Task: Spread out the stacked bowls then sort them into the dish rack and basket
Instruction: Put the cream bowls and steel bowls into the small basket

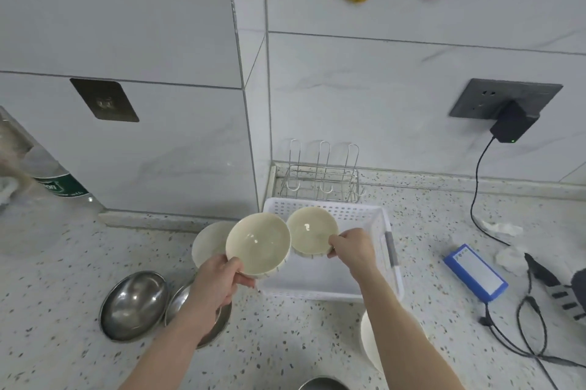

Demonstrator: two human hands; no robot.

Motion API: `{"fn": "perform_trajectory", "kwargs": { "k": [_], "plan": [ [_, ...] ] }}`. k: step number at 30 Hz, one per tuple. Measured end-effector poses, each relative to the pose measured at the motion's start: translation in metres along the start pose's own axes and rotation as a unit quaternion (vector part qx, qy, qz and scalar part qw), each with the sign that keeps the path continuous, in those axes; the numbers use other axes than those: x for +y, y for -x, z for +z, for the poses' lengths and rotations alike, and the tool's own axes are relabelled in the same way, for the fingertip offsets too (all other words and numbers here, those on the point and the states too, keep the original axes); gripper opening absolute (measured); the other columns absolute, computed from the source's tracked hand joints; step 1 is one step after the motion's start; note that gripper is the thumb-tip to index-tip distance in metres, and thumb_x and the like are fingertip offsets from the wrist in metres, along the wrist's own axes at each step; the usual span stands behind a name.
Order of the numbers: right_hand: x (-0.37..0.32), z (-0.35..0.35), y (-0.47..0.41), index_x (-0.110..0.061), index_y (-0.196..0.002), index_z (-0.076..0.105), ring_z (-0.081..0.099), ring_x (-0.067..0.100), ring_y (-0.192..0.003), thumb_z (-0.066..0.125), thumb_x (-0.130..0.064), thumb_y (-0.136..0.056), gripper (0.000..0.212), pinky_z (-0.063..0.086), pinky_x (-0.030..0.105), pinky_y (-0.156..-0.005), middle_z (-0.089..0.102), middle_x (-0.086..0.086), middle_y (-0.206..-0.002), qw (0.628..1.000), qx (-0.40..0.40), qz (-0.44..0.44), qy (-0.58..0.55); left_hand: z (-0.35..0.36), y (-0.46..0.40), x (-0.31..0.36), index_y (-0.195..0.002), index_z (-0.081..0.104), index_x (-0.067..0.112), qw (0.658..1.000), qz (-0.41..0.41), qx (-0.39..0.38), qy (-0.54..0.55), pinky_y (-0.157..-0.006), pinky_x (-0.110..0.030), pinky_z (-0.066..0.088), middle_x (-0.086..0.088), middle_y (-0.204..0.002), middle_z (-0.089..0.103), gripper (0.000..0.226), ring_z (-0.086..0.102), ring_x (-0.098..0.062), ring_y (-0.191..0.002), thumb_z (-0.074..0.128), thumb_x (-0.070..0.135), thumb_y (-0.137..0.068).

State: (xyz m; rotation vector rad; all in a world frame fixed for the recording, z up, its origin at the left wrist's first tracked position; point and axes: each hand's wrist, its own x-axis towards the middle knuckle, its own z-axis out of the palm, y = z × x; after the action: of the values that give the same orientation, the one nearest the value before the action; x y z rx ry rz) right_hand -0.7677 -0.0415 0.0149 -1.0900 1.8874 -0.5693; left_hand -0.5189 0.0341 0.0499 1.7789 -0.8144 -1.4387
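My left hand [218, 278] grips a cream ceramic bowl [257, 243] by its near rim, held tilted above the counter at the basket's left edge. My right hand [352, 247] pinches a smaller cream bowl [310, 229] by its right rim, over the white plastic basket [393, 262]. The wire dish rack [320, 177] stands empty behind the basket against the wall. A white bowl [206, 243] rests on the counter behind the left bowl. Two steel bowls sit at the left: one [133, 304] in full view, another [177, 301] partly under my left forearm.
A white bowl [369, 342] is partly hidden under my right forearm; a steel bowl's rim [320, 385] shows at the bottom edge. A blue box [475, 272], cables [523, 326] and a plugged-in charger [512, 123] lie to the right. A plastic bottle [54, 180] stands far left.
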Motion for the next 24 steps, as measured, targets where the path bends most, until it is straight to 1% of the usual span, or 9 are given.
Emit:
{"fn": "perform_trajectory", "kwargs": {
  "k": [7, 12, 15, 17, 18, 20, 21, 22, 24],
  "plan": [
    [0.001, 0.016, -0.025, -0.004, -0.061, 0.071, 0.045, 0.01, -0.042, 0.054, -0.012, -0.071, 0.021, 0.034, 0.02, -0.046, 0.07, -0.001, -0.055, 0.998, -0.031, 0.0, 0.056, 0.008, -0.009, 0.003, -0.104, 0.063, 0.01, 1.0, -0.005, 0.0, -0.018, -0.039, -0.019, 0.028, -0.019, -0.074, 0.075, 0.019, 0.032, -0.006, -0.039, 0.049, 0.003, -0.093],
    [0.004, 0.021, -0.031, -0.006, -0.053, 0.064, 0.042, 0.015, -0.045, 0.052, -0.008, -0.07, 0.02, 0.033, 0.022, -0.048, 0.071, 0.002, -0.057, 0.999, -0.048, 0.007, 0.021, 0.018, -0.016, 0.005, -0.105, 0.062, 0.013, 1.0, -0.013, -0.016, -0.019, -0.038, -0.018, 0.027, -0.018, -0.072, 0.075, 0.022, 0.033, -0.006, -0.039, 0.047, 0.002, -0.092],
    [0.006, 0.02, -0.03, -0.006, -0.06, 0.064, 0.047, 0.015, -0.049, 0.055, -0.01, -0.077, 0.02, 0.045, 0.03, -0.055, 0.071, 0.002, -0.059, 0.998, -0.059, 0.006, -0.016, 0.026, -0.021, 0.005, -0.107, 0.06, 0.013, 0.999, -0.012, -0.027, -0.023, -0.038, -0.017, 0.028, -0.017, -0.073, 0.075, 0.022, 0.034, -0.006, -0.039, 0.048, 0.003, -0.092],
    [0.007, 0.017, -0.028, -0.004, -0.077, 0.07, 0.055, 0.013, -0.053, 0.058, -0.022, -0.087, 0.024, 0.055, 0.036, -0.07, 0.073, 0.001, -0.066, 0.996, -0.081, 0.003, -0.022, 0.03, -0.025, 0.006, -0.108, 0.06, 0.012, 0.999, -0.007, -0.03, -0.033, -0.038, -0.017, 0.028, -0.016, -0.071, 0.075, 0.021, 0.033, -0.007, -0.04, 0.048, 0.004, -0.092],
    [0.008, 0.014, -0.027, -0.005, -0.086, 0.07, 0.058, 0.012, -0.058, 0.056, -0.032, -0.092, 0.031, 0.055, 0.038, -0.075, 0.073, 0.0, -0.071, 0.996, -0.088, -0.002, -0.004, 0.032, -0.027, 0.006, -0.108, 0.06, 0.012, 0.999, -0.003, -0.031, -0.039, -0.039, -0.018, 0.028, -0.015, -0.071, 0.075, 0.021, 0.032, -0.007, -0.039, 0.048, 0.005, -0.092],
    [0.007, 0.005, -0.022, -0.016, -0.097, 0.063, 0.063, 0.011, -0.074, 0.044, -0.048, -0.097, 0.038, 0.048, 0.033, -0.069, 0.073, -0.005, -0.075, 0.997, -0.05, -0.026, 0.056, 0.038, -0.033, 0.007, -0.108, 0.061, 0.012, 0.998, 0.011, -0.032, -0.055, -0.038, -0.018, 0.028, -0.012, -0.069, 0.075, 0.021, 0.034, -0.006, -0.037, 0.05, 0.007, -0.091],
    [0.007, 0.0, -0.019, -0.022, -0.098, 0.06, 0.063, 0.01, -0.08, 0.04, -0.052, -0.097, 0.037, 0.044, 0.03, -0.067, 0.072, -0.006, -0.074, 0.998, -0.018, -0.04, 0.051, 0.042, -0.037, 0.008, -0.108, 0.061, 0.013, 0.997, 0.02, -0.031, -0.067, -0.039, -0.018, 0.029, -0.01, -0.069, 0.076, 0.021, 0.037, -0.004, -0.036, 0.051, 0.009, -0.091],
    [0.005, -0.005, -0.016, -0.026, -0.096, 0.059, 0.063, 0.009, -0.081, 0.037, -0.055, -0.097, 0.036, 0.042, 0.028, -0.065, 0.072, -0.006, -0.071, 0.998, -0.005, -0.053, 0.013, 0.045, -0.04, 0.009, -0.109, 0.062, 0.014, 0.996, 0.028, -0.03, -0.083, -0.04, -0.019, 0.031, -0.007, -0.069, 0.076, 0.021, 0.04, -0.002, -0.035, 0.051, 0.012, -0.091],
    [0.0, -0.011, -0.008, -0.031, -0.093, 0.063, 0.064, 0.007, -0.079, 0.038, -0.056, -0.096, 0.036, 0.042, 0.026, -0.068, 0.072, -0.005, -0.066, 0.994, -0.03, -0.078, -0.064, 0.053, -0.048, 0.012, -0.111, 0.06, 0.017, 0.992, 0.037, -0.032, -0.112, -0.045, -0.022, 0.034, -0.003, -0.069, 0.076, 0.021, 0.046, 0.003, -0.036, 0.052, 0.017, -0.091]
  ]
}}
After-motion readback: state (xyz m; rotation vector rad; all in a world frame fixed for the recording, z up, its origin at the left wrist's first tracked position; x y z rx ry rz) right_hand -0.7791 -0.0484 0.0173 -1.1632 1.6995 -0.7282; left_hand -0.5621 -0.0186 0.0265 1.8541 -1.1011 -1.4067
